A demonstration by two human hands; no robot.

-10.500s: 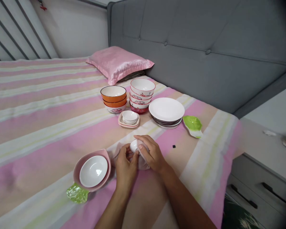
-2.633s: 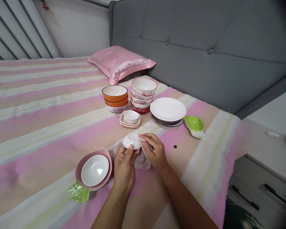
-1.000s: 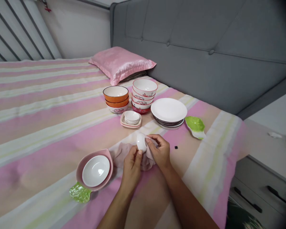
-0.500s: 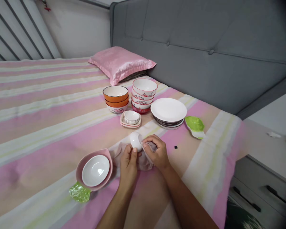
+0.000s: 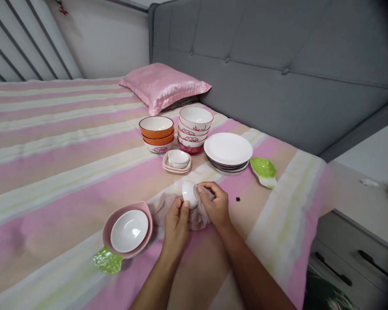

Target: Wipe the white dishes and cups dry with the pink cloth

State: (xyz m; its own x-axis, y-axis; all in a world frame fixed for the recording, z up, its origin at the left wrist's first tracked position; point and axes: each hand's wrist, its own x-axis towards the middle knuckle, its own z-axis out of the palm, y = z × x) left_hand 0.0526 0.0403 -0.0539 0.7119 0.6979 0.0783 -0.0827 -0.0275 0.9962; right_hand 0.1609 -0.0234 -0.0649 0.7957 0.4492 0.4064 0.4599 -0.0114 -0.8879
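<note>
My left hand (image 5: 177, 219) is closed on the edge of a small white dish (image 5: 189, 194), which is tilted up on its side. With its fingers pinched round a pinkish-grey cloth (image 5: 198, 218), my right hand (image 5: 215, 202) presses against the dish's right side. Part of the cloth hangs below and lies on the bedspread behind my left hand. To the left rests a pink bowl (image 5: 108, 228) with a green leaf-shaped handle (image 5: 108, 260), and a white bowl (image 5: 129, 231) sits inside it.
Beyond my hands stand small white dishes (image 5: 178, 157) on pinkish trays (image 5: 168, 167), orange bowls (image 5: 157, 133), patterned white bowls (image 5: 195, 125) and stacked plates (image 5: 228, 148). A green leaf-shaped dish (image 5: 264, 170) lies right, near a small black piece (image 5: 238, 199). A pink pillow (image 5: 163, 86) lies farther back.
The small white dish has shifted slightly right and turned more onto its side. My right hand and the cloth have moved a little along its edge.
</note>
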